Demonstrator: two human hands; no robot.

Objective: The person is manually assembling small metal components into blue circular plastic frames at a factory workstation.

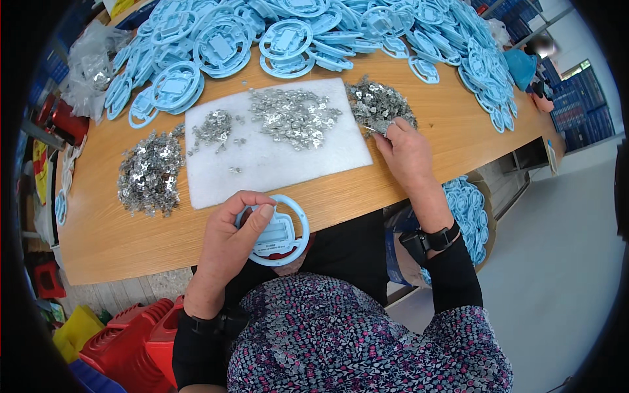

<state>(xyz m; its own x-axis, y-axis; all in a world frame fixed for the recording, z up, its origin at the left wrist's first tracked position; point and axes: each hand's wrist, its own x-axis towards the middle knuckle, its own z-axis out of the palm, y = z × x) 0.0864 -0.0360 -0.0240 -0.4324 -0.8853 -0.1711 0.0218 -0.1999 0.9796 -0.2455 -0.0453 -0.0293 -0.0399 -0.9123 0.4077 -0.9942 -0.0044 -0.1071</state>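
My left hand [229,242] holds a light blue round plastic ring part [278,232] with a white centre plate, just over the near edge of the wooden table [118,236]. My right hand [406,150] rests on the table at the right edge of a white foam mat [275,167], its fingertips pinching a small silvery metal clip at a pile of such clips [380,105]. More clips lie in heaps on the mat [295,118] and in a pile [149,173] left of it.
A big heap of the same light blue ring parts [314,33] covers the far side of the table. More blue parts fill a box [468,216] below the table on the right. Red plastic stools [131,340] stand at lower left. Clear plastic bags [92,65] lie at far left.
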